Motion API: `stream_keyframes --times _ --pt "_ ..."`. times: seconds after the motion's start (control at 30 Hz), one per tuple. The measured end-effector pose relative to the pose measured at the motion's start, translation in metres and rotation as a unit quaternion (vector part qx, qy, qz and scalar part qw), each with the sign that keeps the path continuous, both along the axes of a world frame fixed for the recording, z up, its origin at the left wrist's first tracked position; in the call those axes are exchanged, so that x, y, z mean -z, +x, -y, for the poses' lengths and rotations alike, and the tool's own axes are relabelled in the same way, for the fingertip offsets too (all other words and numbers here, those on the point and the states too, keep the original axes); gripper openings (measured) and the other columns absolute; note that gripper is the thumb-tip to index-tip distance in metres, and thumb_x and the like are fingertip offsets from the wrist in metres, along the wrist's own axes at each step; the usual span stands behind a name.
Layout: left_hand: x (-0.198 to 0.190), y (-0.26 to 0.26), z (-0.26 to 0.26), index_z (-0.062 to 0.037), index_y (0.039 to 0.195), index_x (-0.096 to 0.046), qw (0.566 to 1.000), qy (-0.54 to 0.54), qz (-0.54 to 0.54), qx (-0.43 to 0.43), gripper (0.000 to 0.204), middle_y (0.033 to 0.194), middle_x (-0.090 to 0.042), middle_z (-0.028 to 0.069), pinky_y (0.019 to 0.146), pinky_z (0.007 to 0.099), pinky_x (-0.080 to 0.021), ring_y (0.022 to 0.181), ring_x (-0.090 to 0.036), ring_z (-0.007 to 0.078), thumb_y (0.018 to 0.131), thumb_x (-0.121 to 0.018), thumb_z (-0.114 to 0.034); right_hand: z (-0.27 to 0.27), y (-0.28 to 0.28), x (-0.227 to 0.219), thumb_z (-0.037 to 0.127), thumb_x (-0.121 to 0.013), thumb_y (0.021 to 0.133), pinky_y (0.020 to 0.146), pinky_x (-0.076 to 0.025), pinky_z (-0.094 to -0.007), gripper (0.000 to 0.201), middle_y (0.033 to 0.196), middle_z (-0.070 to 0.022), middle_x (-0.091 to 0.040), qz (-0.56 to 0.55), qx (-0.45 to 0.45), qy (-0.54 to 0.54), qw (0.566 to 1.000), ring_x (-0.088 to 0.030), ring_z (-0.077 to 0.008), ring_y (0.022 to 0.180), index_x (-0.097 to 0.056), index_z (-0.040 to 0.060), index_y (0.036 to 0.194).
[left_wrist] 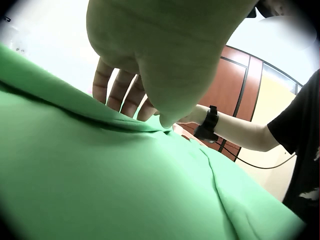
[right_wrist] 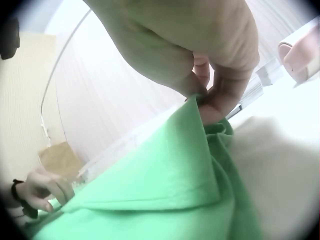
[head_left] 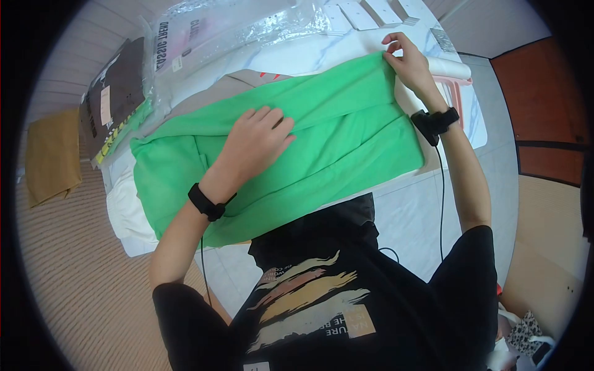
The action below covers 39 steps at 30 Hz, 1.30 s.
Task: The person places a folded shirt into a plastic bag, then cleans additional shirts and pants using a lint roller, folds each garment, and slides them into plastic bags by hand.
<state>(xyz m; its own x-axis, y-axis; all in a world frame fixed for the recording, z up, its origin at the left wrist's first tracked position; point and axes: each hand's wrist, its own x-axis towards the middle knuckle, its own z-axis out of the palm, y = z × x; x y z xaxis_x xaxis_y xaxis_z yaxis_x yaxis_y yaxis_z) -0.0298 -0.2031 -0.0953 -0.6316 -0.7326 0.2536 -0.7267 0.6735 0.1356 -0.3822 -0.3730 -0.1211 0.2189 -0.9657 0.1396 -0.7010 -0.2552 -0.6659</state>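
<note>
A green garment (head_left: pixel 346 133), its fabric in long creases, lies stretched across the table. My right hand (head_left: pixel 408 63) pinches its far right corner between thumb and fingers. In the right wrist view, the pinched fabric (right_wrist: pixel 172 155) rises to a peak under the fingertips. Over the middle of the garment is my left hand (head_left: pixel 257 139), fingers loosely bent. The left wrist view has those fingers (left_wrist: pixel 117 92) reaching down to a fold of the green cloth. Grey fabric (head_left: pixel 226 86) with a red mark shows beyond the garment's far edge.
Clear plastic packaging (head_left: pixel 232 31) lies along the table's far side, near a dark packaged garment (head_left: pixel 111 93) at left. White fabric (head_left: pixel 127 213) sits at the near left. White cards (head_left: pixel 359 13) lie at the back; a white roll (head_left: pixel 448 68) and pink-framed item (head_left: pixel 461 93) are at right.
</note>
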Motion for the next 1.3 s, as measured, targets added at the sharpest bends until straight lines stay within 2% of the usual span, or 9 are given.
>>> stream_keyframes --times 0.07,0.13,0.3,0.63,0.83,0.9,1.0,1.17,1.3 --pt "0.004 0.004 -0.004 -0.0062 0.098 -0.060 0.999 -0.025 0.018 -0.027 0.023 0.093 -0.057 0.0092 0.079 0.0415 -0.047 0.095 -0.061 0.0281 0.080 -0.074 -0.010 -0.020 0.011 -0.005 0.013 -0.071 0.091 0.101 -0.048 -0.0461 0.038 0.129 -0.0136 -0.061 0.103 -0.024 -0.064 0.992 -0.070 -0.0280 0.101 -0.060 0.0094 0.127" --pt "0.002 0.017 -0.008 -0.0061 0.099 -0.060 0.995 -0.050 0.050 -0.074 0.025 0.095 -0.057 0.0097 0.080 0.0420 -0.048 0.098 -0.061 0.0288 0.078 -0.073 -0.007 -0.051 0.016 -0.031 0.012 -0.073 0.086 0.105 -0.046 -0.0460 0.045 0.135 -0.0164 -0.054 -0.033 -0.146 -0.223 0.963 -0.061 -0.0351 0.120 -0.058 0.0073 0.128" --pt "0.007 0.044 -0.004 -0.0059 0.099 -0.060 0.978 -0.082 0.078 -0.176 0.030 0.097 -0.060 0.0122 0.080 0.0436 -0.048 0.097 -0.062 0.0300 0.072 -0.071 -0.003 -0.114 0.066 -0.054 0.015 -0.079 0.079 0.101 -0.047 -0.0458 0.052 0.125 -0.0163 -0.058 -0.195 -0.322 -0.171 0.910 -0.058 -0.0362 0.118 -0.058 0.0039 0.125" --pt "0.005 0.068 0.014 -0.0061 0.105 -0.062 0.986 -0.093 0.019 -0.138 0.037 0.101 -0.064 0.0124 0.084 0.0457 -0.049 0.098 -0.064 0.0333 0.071 -0.077 -0.008 -0.107 0.122 -0.028 0.010 -0.063 0.081 0.084 -0.052 -0.0382 0.031 0.102 -0.0089 -0.058 -0.330 -0.302 -0.324 0.834 -0.063 -0.0240 0.097 -0.059 0.0048 0.111" --pt "-0.035 0.164 -0.006 -0.0087 0.111 -0.066 0.957 -0.008 0.108 -0.269 0.033 0.113 -0.067 0.0110 0.094 0.0460 -0.048 0.111 -0.063 0.0323 0.082 -0.078 -0.016 -0.091 0.093 -0.024 0.005 -0.062 0.082 0.085 -0.052 -0.0403 0.029 0.104 -0.0102 -0.059 -0.292 -0.239 -0.337 0.863 -0.064 -0.0265 0.099 -0.059 0.0046 0.111" --pt "-0.026 0.206 -0.006 -0.0058 0.114 -0.069 0.975 0.049 0.024 -0.215 0.027 0.115 -0.068 0.0126 0.094 0.0409 -0.049 0.109 -0.065 0.0311 0.092 -0.074 -0.020 -0.083 0.078 -0.021 0.003 -0.062 0.082 0.085 -0.052 -0.0410 0.030 0.104 -0.0112 -0.059 -0.277 -0.229 -0.329 0.873 -0.064 -0.0282 0.100 -0.058 0.0042 0.112" --pt "-0.018 0.244 0.001 -0.0028 0.113 -0.071 0.953 0.137 -0.063 -0.264 0.030 0.114 -0.071 0.0137 0.093 0.0433 -0.052 0.106 -0.066 0.0350 0.098 -0.068 -0.028 -0.067 0.058 -0.021 -0.001 -0.061 0.081 0.085 -0.052 -0.0421 0.030 0.104 -0.0124 -0.059 -0.269 -0.204 -0.288 0.896 -0.064 -0.0307 0.101 -0.058 0.0034 0.111" --pt "-0.025 0.227 0.019 -0.0003 0.106 -0.074 0.938 0.145 -0.127 -0.289 0.029 0.100 -0.074 0.0139 0.083 0.0391 -0.054 0.095 -0.070 0.0320 0.097 -0.070 -0.028 -0.069 0.044 -0.025 -0.002 -0.062 0.079 0.082 -0.050 -0.0412 0.028 0.097 -0.0102 -0.060 -0.300 -0.218 -0.269 0.889 -0.063 -0.0290 0.095 -0.058 0.0045 0.106" --pt "-0.033 0.211 0.034 -0.0026 0.100 -0.075 0.949 0.186 -0.045 -0.250 0.022 0.097 -0.074 0.0123 0.077 0.0409 -0.054 0.088 -0.069 0.0304 0.093 -0.074 -0.024 -0.071 0.036 -0.031 -0.001 -0.066 0.076 0.080 -0.049 -0.0394 0.028 0.093 -0.0085 -0.060 -0.312 -0.233 -0.281 0.877 -0.063 -0.0269 0.092 -0.059 0.0058 0.102"
